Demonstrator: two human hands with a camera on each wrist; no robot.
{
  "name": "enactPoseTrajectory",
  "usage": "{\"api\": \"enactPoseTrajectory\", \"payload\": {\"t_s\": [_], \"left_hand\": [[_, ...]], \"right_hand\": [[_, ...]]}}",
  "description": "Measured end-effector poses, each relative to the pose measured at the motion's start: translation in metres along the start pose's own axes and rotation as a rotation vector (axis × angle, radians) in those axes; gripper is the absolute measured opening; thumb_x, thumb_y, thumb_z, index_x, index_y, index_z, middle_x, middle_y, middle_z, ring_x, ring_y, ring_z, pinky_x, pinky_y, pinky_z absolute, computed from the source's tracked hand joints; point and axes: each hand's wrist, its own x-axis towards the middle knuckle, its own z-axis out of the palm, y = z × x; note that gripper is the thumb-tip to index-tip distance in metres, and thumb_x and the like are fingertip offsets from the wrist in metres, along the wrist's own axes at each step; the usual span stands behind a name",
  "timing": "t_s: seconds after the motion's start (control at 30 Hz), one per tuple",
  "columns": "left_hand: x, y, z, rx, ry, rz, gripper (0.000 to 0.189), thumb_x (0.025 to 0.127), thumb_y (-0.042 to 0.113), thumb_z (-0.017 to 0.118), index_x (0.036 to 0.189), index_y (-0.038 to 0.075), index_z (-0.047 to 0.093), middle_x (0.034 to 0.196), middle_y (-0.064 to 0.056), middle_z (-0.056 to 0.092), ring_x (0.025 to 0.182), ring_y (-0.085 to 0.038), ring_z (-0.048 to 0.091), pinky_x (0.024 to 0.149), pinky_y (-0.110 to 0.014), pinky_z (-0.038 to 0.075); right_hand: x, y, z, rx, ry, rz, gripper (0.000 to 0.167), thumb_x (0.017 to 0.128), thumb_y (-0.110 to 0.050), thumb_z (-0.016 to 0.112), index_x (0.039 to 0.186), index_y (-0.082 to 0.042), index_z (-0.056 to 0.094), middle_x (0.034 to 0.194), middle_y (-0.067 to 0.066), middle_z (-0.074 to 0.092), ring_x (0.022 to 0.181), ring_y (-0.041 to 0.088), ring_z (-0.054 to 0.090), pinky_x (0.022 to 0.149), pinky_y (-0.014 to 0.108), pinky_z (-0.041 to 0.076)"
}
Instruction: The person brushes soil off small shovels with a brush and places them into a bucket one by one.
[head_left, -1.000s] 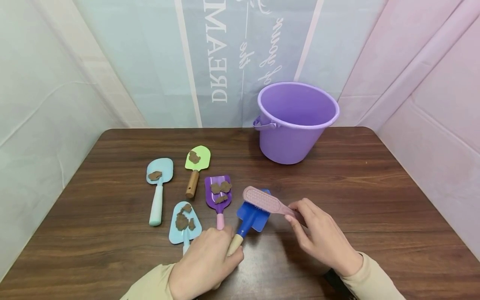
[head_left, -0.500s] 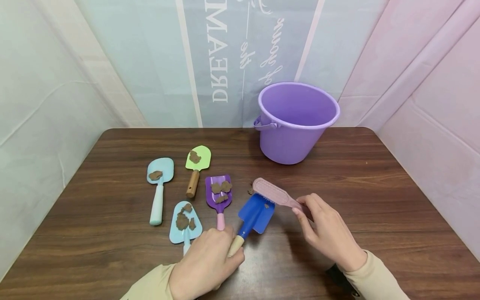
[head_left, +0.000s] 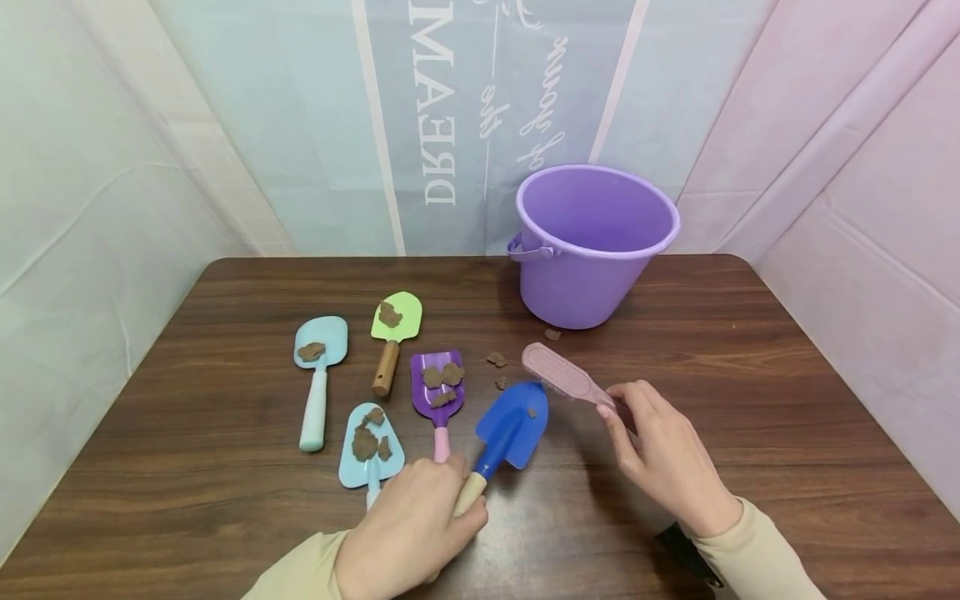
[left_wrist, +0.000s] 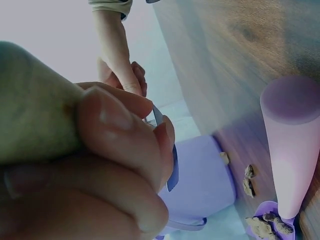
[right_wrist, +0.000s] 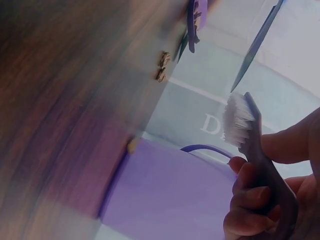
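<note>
My left hand (head_left: 408,521) grips the pale wooden handle (head_left: 471,493) of a trowel with a blue blade (head_left: 506,429). A small brown crumb (head_left: 532,412) sits on that blade. In the left wrist view, the curled fingers wrap the handle (left_wrist: 35,110) up close. My right hand (head_left: 667,454) holds a pink scrub brush (head_left: 558,371) by its handle, its head just off the blade's right tip. Its white bristles (right_wrist: 236,120) show in the right wrist view, apart from the blade's edge (right_wrist: 257,47). Loose brown clumps (head_left: 497,359) lie on the table beyond the tip.
A purple bucket (head_left: 577,287) stands at the back, with another brown clump (head_left: 552,334) near its base. To the left lie a purple shovel (head_left: 426,408), a green trowel (head_left: 408,312) and two light blue ones (head_left: 337,333), all bearing brown clumps. Fabric backdrops enclose the table (head_left: 225,400).
The brush has swept across the blue blade, away from me and to the right. Brown clumps now lie on the table beyond the blade. The left hand stays nearly still.
</note>
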Motion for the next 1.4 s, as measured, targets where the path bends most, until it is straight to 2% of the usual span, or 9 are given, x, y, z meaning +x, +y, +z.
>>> {"api": "enactPoseTrajectory", "payload": {"t_s": [0.3, 0.6, 0.77, 1.07, 1.23, 1.4], "left_hand": [[0.001, -0.001, 0.001, 0.013, 0.016, 0.009, 0.022, 0.081, 0.021, 0.064, 0.069, 0.015, 0.047, 0.052, 0.008, 0.037, 0.045, -0.003, 0.036, 0.039, -0.02, 0.031], [0.003, -0.002, 0.001, -0.001, 0.014, 0.003, 0.023, 0.081, 0.019, 0.063, 0.067, 0.016, 0.045, 0.052, 0.009, 0.037, 0.045, -0.001, 0.037, 0.038, -0.02, 0.031], [0.003, -0.002, 0.001, 0.002, 0.019, 0.005, 0.022, 0.081, 0.019, 0.063, 0.068, 0.015, 0.045, 0.052, 0.009, 0.038, 0.045, -0.001, 0.037, 0.038, -0.02, 0.031], [0.002, -0.003, 0.002, -0.023, 0.016, 0.01, 0.022, 0.082, 0.019, 0.063, 0.069, 0.015, 0.045, 0.052, 0.01, 0.037, 0.045, -0.001, 0.036, 0.038, -0.019, 0.031], [0.002, -0.003, 0.002, -0.018, 0.023, 0.013, 0.023, 0.082, 0.02, 0.063, 0.068, 0.015, 0.045, 0.052, 0.009, 0.036, 0.045, -0.001, 0.036, 0.038, -0.02, 0.031], [0.002, -0.003, 0.002, -0.019, 0.009, 0.007, 0.022, 0.082, 0.021, 0.063, 0.07, 0.015, 0.046, 0.053, 0.008, 0.036, 0.046, -0.003, 0.037, 0.039, -0.02, 0.032]], "right_hand": [[-0.001, -0.01, -0.003, 0.034, -0.013, -0.037, 0.015, 0.084, -0.008, 0.069, 0.096, -0.009, 0.06, 0.079, -0.01, 0.047, 0.065, 0.003, 0.044, 0.058, 0.016, 0.034], [-0.007, -0.024, -0.005, 0.078, -0.115, -0.069, 0.016, 0.085, -0.011, 0.067, 0.097, -0.014, 0.059, 0.081, -0.014, 0.046, 0.065, -0.001, 0.041, 0.061, 0.012, 0.034], [-0.008, -0.03, -0.003, 0.114, -0.133, -0.1, 0.014, 0.086, -0.011, 0.067, 0.096, -0.015, 0.058, 0.081, -0.014, 0.045, 0.066, -0.001, 0.041, 0.06, 0.011, 0.034], [-0.009, -0.025, 0.002, 0.119, -0.099, -0.107, 0.015, 0.085, -0.01, 0.069, 0.096, -0.014, 0.059, 0.083, -0.014, 0.047, 0.067, -0.002, 0.042, 0.06, 0.012, 0.036], [-0.009, -0.018, 0.003, 0.103, -0.083, -0.085, 0.022, 0.079, -0.004, 0.072, 0.096, -0.012, 0.059, 0.081, -0.013, 0.047, 0.065, 0.0, 0.043, 0.059, 0.012, 0.035], [-0.007, -0.011, 0.003, 0.083, -0.079, -0.046, 0.023, 0.078, -0.003, 0.073, 0.095, -0.011, 0.06, 0.08, -0.013, 0.047, 0.064, 0.002, 0.044, 0.059, 0.013, 0.035]]}}
